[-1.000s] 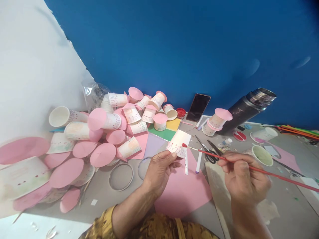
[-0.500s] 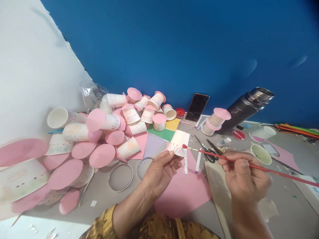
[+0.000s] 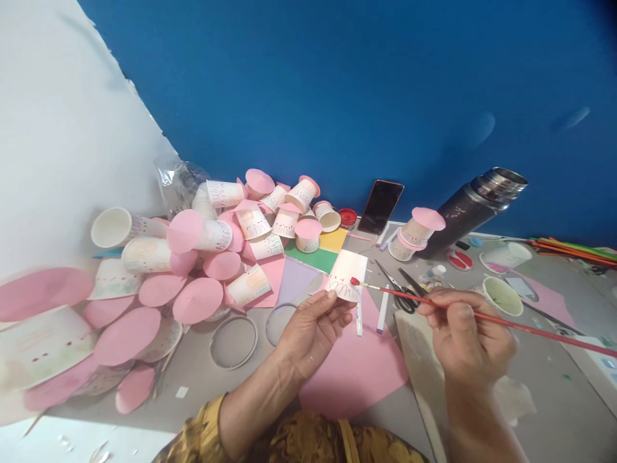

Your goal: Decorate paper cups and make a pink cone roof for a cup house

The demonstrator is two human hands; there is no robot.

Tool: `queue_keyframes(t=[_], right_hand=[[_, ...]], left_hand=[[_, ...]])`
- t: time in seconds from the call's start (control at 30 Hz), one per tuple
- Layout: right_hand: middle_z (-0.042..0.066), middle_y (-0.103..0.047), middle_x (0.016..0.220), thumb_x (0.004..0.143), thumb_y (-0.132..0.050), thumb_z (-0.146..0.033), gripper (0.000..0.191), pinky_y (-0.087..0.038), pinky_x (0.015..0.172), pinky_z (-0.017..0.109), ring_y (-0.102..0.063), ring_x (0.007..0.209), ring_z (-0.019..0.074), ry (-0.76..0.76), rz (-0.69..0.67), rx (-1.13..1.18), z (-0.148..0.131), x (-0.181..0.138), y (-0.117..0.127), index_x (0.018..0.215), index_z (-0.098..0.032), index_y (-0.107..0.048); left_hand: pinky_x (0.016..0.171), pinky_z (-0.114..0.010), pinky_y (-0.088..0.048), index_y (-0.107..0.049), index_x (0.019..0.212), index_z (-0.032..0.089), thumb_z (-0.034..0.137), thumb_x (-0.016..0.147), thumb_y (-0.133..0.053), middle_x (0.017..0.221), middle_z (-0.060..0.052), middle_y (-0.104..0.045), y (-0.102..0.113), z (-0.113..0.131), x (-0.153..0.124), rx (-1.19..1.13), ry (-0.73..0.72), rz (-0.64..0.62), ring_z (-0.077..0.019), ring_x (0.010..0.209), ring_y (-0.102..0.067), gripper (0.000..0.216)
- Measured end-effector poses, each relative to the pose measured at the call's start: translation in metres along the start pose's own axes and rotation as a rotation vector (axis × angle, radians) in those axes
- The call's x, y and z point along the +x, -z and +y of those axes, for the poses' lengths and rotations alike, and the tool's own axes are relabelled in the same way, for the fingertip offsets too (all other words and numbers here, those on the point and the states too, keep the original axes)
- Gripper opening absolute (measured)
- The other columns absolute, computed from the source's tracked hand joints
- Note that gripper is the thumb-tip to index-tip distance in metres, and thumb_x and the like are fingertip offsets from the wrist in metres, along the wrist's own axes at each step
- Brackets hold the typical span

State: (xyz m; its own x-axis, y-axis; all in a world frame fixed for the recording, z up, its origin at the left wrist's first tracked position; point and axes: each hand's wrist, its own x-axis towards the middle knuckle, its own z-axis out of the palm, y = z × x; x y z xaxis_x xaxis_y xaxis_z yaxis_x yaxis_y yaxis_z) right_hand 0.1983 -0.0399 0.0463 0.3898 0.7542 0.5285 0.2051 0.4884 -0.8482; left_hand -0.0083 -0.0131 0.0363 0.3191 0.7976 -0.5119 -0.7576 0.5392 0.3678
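Observation:
My left hand [image 3: 313, 334] grips a white paper cup [image 3: 348, 267] near its lower end, thumb on the side facing me. Purple squiggles and small dark marks run along that part of the cup. In my right hand [image 3: 470, 334] is a long red paintbrush [image 3: 525, 325], held like a pen. Its tip, loaded with red paint, is at the cup's side, over the squiggles; whether it touches cannot be made out. Beneath the cup lie pink paper [image 3: 354, 373] and a white marker [image 3: 382, 312]. Scissors [image 3: 405, 299] lie between the two hands.
Decorated cups with pink paper discs [image 3: 197, 299] pile up on the left. A phone [image 3: 380, 207] leans on the blue wall, near an open red paint pot [image 3: 348, 217]. A dark flask [image 3: 475, 209], a green-stained cup [image 3: 504, 297] and a cloth [image 3: 419, 360] are on the right.
My right hand and the paintbrush have shifted slightly left, bringing the red tip farther across the cup. My left hand keeps the cup in nearly the same place.

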Motion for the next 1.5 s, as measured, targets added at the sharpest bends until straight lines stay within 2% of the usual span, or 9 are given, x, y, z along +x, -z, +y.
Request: queue_keyframes(t=[0.33, 0.67, 0.83, 1.07, 1.3, 1.5], right_hand=[[0.004, -0.071, 0.069, 0.097, -0.067, -0.037, 0.023, -0.042, 0.048, 0.026, -0.064, 0.060, 0.0170, -0.009, 0.040, -0.010, -0.0010, -0.0001, -0.0003, 0.086, -0.017, -0.075], [0.005, -0.072, 0.071, 0.098, -0.066, -0.034, 0.021, -0.046, 0.051, 0.029, -0.066, 0.064, 0.0183, -0.021, 0.021, -0.055, -0.0008, -0.0024, 0.0019, 0.087, -0.018, -0.074], [0.004, -0.070, 0.070, 0.098, -0.066, -0.034, 0.021, -0.048, 0.050, 0.028, -0.065, 0.062, 0.0167, -0.009, 0.051, 0.001, -0.0028, -0.0006, 0.0014, 0.086, -0.018, -0.074], [0.004, -0.071, 0.069, 0.097, -0.066, -0.035, 0.022, -0.046, 0.049, 0.028, -0.066, 0.062, 0.0177, -0.017, 0.023, -0.061, 0.0000, -0.0014, 0.0023, 0.086, -0.017, -0.074], [0.003, -0.068, 0.068, 0.096, -0.068, -0.036, 0.023, -0.046, 0.049, 0.028, -0.063, 0.059, 0.0168, -0.016, 0.096, -0.006, -0.0037, 0.0006, -0.0003, 0.083, -0.017, -0.073], [0.003, -0.067, 0.067, 0.096, -0.068, -0.037, 0.024, -0.043, 0.046, 0.026, -0.064, 0.060, 0.0169, 0.000, 0.069, -0.013, -0.0052, 0.0008, -0.0003, 0.083, -0.018, -0.073]], left_hand=[[0.072, -0.026, -0.056, -0.076, 0.089, 0.011, 0.012, 0.086, -0.075, 0.090, -0.011, -0.078, -0.0026, 0.0014, -0.0009, -0.023, 0.024, 0.031, -0.0184, 0.084, -0.074, 0.003], [0.072, -0.026, -0.055, -0.075, 0.089, 0.012, 0.012, 0.088, -0.073, 0.090, -0.011, -0.078, -0.0052, 0.0027, -0.0018, -0.032, 0.028, 0.039, -0.0180, 0.085, -0.073, 0.002], [0.069, -0.025, -0.055, -0.076, 0.091, 0.012, 0.011, 0.091, -0.070, 0.090, -0.011, -0.079, -0.0065, 0.0043, -0.0022, -0.053, 0.044, 0.066, -0.0174, 0.083, -0.074, 0.006], [0.070, -0.025, -0.056, -0.076, 0.092, 0.011, 0.011, 0.093, -0.067, 0.090, -0.010, -0.079, -0.0071, 0.0036, -0.0027, -0.054, 0.045, 0.057, -0.0174, 0.083, -0.075, 0.009], [0.070, -0.024, -0.055, -0.075, 0.089, 0.013, 0.012, 0.089, -0.072, 0.090, -0.009, -0.078, -0.0048, 0.0039, -0.0024, -0.059, 0.054, 0.046, -0.0173, 0.084, -0.074, 0.003], [0.067, -0.024, -0.056, -0.075, 0.089, 0.012, 0.010, 0.096, -0.063, 0.086, -0.009, -0.079, -0.0086, 0.0062, -0.0037, -0.092, 0.077, 0.091, -0.0162, 0.079, -0.075, 0.014]])
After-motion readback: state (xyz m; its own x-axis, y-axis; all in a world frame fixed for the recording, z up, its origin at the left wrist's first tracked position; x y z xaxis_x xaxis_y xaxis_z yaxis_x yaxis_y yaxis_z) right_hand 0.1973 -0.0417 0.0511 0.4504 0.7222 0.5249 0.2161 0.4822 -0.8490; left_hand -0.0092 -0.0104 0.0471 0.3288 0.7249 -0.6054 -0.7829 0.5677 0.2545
